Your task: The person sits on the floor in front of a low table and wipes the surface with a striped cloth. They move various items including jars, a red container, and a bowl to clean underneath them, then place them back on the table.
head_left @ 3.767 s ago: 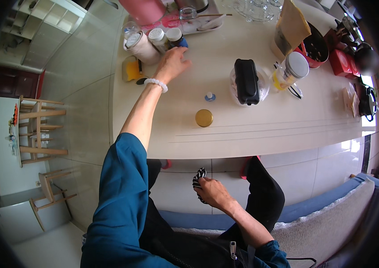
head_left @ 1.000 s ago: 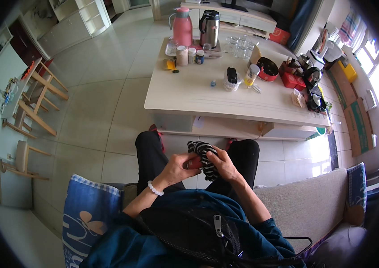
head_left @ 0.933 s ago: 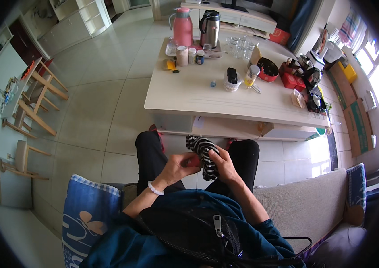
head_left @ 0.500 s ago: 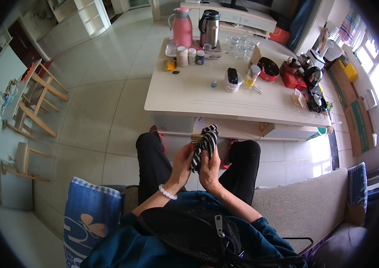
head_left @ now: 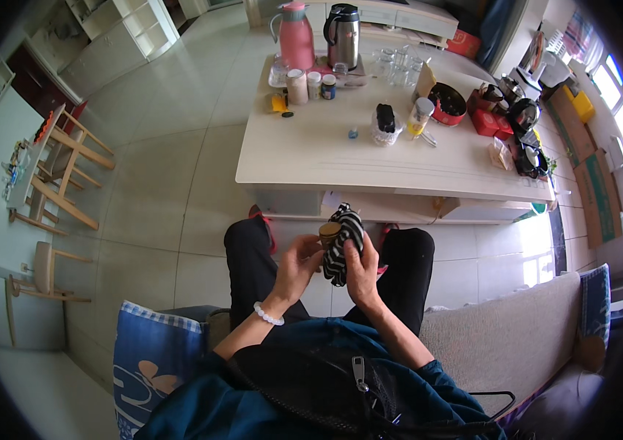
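A black-and-white striped cloth (head_left: 343, 253) is bunched up between my hands, above the gap between my knees. My right hand (head_left: 362, 273) is closed on its right side, thumb on top. Against the cloth's left side sits a round, flat-topped gold-brown object (head_left: 330, 232), like a small jar or lid; its lower part is hidden. My left hand (head_left: 299, 268), with a white bead bracelet (head_left: 268, 315) at the wrist, has its bent fingers at the left side of that round object.
Ahead stands a low table (head_left: 289, 158) with a pink jug (head_left: 297, 40), a steel flask (head_left: 343, 37), small jars, glasses, a red round tin (head_left: 448, 108) and a clear yellow-labelled jar (head_left: 420, 117). A blue cushion (head_left: 154, 367) lies at my left, a grey sofa seat (head_left: 502, 323) at my right.
The round gold-brown object now shows its flat top rather than its ridged side. My left fingers have loosened and shifted left of the cloth; my right hand has moved slightly right with it.
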Demonstrator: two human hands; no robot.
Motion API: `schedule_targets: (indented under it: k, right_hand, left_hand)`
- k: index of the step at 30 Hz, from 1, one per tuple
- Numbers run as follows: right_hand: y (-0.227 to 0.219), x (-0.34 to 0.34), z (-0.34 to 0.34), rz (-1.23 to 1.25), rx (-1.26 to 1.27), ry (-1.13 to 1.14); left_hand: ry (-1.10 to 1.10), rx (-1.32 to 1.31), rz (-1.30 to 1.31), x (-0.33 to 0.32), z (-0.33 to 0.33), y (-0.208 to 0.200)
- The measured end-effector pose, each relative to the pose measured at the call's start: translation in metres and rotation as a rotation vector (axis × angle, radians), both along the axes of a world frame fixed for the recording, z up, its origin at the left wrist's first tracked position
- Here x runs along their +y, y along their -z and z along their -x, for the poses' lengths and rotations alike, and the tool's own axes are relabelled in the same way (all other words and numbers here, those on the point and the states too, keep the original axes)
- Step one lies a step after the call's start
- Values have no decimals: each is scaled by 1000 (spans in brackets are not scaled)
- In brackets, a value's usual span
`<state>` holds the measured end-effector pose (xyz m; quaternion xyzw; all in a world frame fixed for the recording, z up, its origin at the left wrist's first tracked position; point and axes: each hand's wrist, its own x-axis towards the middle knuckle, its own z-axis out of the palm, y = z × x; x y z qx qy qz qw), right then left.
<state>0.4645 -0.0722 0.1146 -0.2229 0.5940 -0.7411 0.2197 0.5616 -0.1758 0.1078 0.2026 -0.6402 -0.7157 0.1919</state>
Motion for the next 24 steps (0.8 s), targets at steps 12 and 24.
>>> schedule_targets:
  k: [12, 24]
  right_hand:
    - [22, -10, 37, -101, -105, -197]
    - [124, -53, 135, -432, -180, -494]
  left_hand:
    - [28, -128, -234, -19, 36, -1]
    - [51, -133, -141, -108, 116, 8]
